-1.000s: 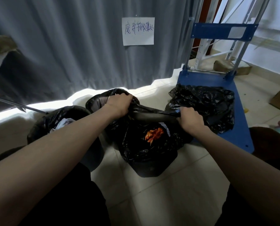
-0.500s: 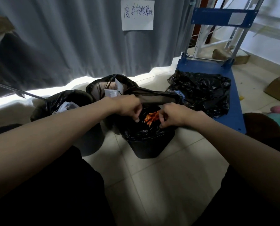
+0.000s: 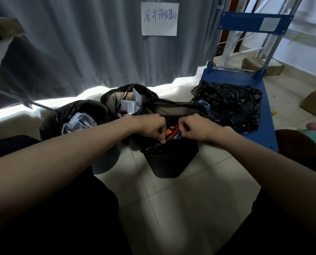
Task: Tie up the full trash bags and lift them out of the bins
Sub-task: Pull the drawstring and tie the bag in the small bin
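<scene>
A black bin (image 3: 169, 163) stands on the tiled floor in front of me, lined with a black trash bag (image 3: 173, 107). Orange wrappers (image 3: 172, 130) show inside it. My left hand (image 3: 150, 126) and my right hand (image 3: 194, 127) are side by side over the bin's near rim, each pinching the bag's near edge. The bag's far edge stands stretched up behind them. Two more lined bins stand to the left: one with pale crumpled waste (image 3: 80, 121), one behind with white packets (image 3: 133, 104).
A filled black bag (image 3: 230, 105) lies on a blue platform cart (image 3: 264, 124) at the right. A grey curtain (image 3: 80, 43) with a handwritten paper sign (image 3: 160, 18) hangs behind the bins. Cardboard boxes (image 3: 315, 103) sit at far right. My dark-clad legs flank the floor below.
My hands left the bag's far rim, where they held it stretched wide, and came together at the near rim. The bag has dropped back into the bin.
</scene>
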`<state>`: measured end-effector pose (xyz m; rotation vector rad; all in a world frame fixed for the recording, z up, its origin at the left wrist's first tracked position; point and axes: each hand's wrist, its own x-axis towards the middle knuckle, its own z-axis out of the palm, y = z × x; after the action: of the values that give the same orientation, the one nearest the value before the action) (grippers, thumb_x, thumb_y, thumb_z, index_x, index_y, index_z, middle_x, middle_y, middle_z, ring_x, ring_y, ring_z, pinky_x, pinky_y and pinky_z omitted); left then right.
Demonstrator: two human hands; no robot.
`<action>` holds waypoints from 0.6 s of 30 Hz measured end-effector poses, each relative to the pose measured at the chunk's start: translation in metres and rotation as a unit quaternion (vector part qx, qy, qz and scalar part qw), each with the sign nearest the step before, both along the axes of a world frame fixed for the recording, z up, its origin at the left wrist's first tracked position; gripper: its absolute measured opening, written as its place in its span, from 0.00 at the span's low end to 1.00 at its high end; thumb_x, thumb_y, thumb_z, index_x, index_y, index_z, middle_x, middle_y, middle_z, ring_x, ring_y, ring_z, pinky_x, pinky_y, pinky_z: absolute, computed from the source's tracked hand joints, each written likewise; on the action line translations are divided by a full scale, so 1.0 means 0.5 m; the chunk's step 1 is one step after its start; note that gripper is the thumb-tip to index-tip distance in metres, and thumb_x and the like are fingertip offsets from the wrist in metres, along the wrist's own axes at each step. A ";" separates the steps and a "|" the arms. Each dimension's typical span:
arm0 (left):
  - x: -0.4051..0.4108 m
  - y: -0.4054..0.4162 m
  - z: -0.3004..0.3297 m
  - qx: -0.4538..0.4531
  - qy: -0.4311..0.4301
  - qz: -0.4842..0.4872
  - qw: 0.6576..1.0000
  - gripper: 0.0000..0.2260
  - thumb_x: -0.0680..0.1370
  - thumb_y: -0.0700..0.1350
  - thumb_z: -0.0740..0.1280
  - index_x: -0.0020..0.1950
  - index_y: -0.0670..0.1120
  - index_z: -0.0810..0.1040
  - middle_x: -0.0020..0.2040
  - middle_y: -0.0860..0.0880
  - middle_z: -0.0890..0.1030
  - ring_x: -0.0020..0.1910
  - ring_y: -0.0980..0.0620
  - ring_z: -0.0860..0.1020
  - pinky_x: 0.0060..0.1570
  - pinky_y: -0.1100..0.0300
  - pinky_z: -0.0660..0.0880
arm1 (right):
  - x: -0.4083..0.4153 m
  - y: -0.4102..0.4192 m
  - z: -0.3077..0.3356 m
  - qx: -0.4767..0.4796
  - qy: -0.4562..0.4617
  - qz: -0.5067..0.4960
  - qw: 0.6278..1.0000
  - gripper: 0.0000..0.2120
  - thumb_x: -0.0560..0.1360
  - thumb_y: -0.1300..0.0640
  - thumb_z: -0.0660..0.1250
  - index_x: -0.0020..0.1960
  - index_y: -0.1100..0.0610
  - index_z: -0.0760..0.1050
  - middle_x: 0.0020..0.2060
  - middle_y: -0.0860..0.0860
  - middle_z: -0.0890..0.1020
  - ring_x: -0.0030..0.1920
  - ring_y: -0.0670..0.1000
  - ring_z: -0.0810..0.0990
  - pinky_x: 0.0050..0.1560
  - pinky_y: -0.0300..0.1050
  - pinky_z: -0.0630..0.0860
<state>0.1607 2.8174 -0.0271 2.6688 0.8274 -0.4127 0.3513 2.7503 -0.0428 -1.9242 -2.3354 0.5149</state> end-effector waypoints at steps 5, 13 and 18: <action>0.017 -0.004 -0.005 0.045 0.022 0.018 0.999 0.11 0.67 0.51 0.77 0.34 0.49 0.78 0.31 0.50 0.77 0.36 0.50 0.76 0.39 0.57 0.73 | 0.014 0.009 0.023 0.038 0.071 -0.039 0.996 0.05 0.72 0.60 0.67 0.41 0.53 0.73 0.34 0.46 0.76 0.41 0.53 0.76 0.46 0.46 0.74; -0.005 0.013 0.013 0.159 0.060 0.031 0.985 0.05 0.71 0.41 0.68 0.45 0.48 0.76 0.42 0.49 0.75 0.43 0.45 0.77 0.38 0.54 0.73 | 0.036 0.001 0.017 -0.158 -0.081 -0.012 0.984 0.07 0.71 0.62 0.70 0.42 0.50 0.77 0.40 0.48 0.80 0.45 0.49 0.77 0.48 0.41 0.74; -0.013 0.018 0.011 0.220 -0.012 0.066 0.973 0.05 0.72 0.37 0.66 0.47 0.45 0.75 0.53 0.45 0.75 0.50 0.42 0.78 0.40 0.54 0.69 | 0.039 -0.001 0.013 -0.199 -0.116 -0.016 0.973 0.07 0.72 0.63 0.70 0.44 0.51 0.77 0.36 0.45 0.76 0.45 0.50 0.75 0.44 0.39 0.70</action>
<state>0.1542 2.8266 -0.0216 2.9807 1.2026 -0.1781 0.3710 2.7497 -0.0363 -2.3006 -2.4855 0.8543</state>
